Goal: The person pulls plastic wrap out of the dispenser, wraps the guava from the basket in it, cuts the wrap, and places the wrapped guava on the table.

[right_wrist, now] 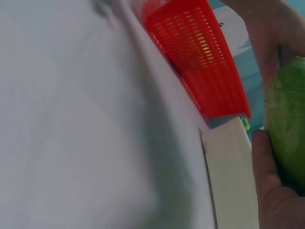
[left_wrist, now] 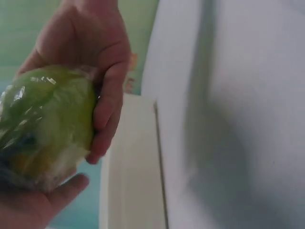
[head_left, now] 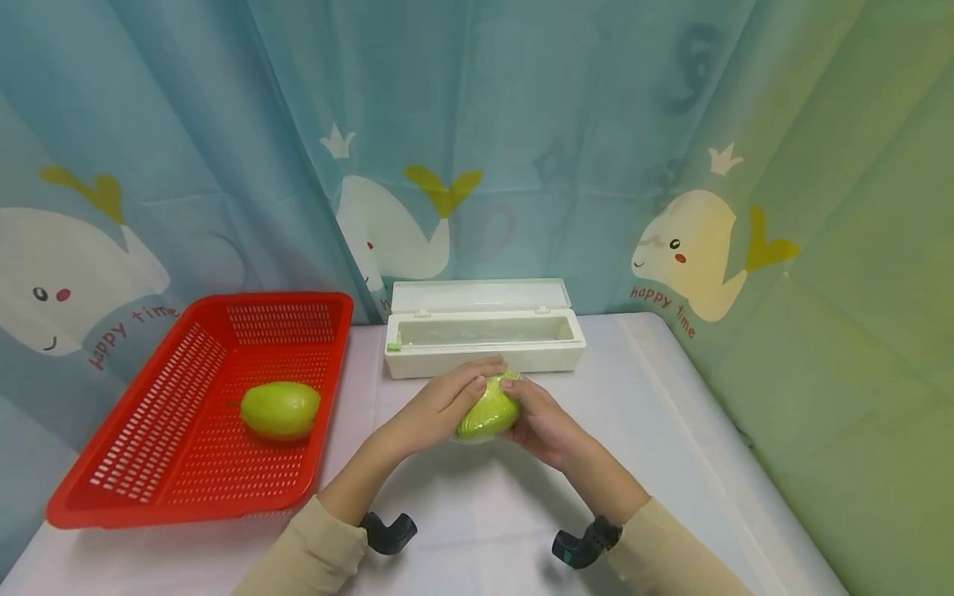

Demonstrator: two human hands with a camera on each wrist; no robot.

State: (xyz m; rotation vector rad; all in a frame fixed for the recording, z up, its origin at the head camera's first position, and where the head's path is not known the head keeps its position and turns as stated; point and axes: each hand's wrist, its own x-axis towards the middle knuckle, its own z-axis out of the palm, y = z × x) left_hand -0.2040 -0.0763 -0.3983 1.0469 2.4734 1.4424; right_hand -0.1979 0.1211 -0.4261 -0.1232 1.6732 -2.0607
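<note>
A green pear (head_left: 488, 414) in clear plastic wrap is held between both hands, raised over the table. Laid across its upper left side is the left hand (head_left: 441, 399), thumb against the wrap. From the right, the right hand (head_left: 542, 420) cups it, thumb on the near upper face and fingers beneath. Shiny creases of the film (left_wrist: 47, 95) show in the left wrist view. Just beyond the hands stands a white cling film dispenser box (head_left: 484, 362), its lid tipped back and film inside.
A red perforated basket (head_left: 167, 397) stands at the left with a second green pear (head_left: 279, 410) in it. White cloth covers the table (head_left: 633, 397). A blue and green curtain (head_left: 522, 124) with whale prints hangs behind and along the right side.
</note>
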